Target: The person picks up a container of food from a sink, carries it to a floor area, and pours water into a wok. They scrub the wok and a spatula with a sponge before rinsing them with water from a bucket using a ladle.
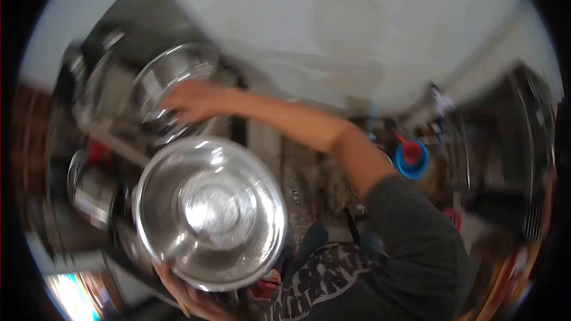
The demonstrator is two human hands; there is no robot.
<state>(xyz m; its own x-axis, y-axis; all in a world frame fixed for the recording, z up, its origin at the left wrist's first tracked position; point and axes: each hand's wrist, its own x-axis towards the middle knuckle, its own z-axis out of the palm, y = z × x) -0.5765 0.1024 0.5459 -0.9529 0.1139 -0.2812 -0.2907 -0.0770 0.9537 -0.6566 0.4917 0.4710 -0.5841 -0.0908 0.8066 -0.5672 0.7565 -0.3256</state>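
A large shiny metal basin (220,208) is tilted toward the camera, its inside showing. My left hand (172,285) grips its lower left rim, with part of the fingers hidden behind the metal. My right hand (193,101) reaches across to the upper left, blurred by motion, over a second metal basin (172,65). Its fingers look spread, and nothing can be made out in them.
Further metal vessels (95,199) are at the left, beside a red object (99,151). To the right sits a blue bowl (411,159) with a red item in it. A pale wall (416,35) rises ahead.
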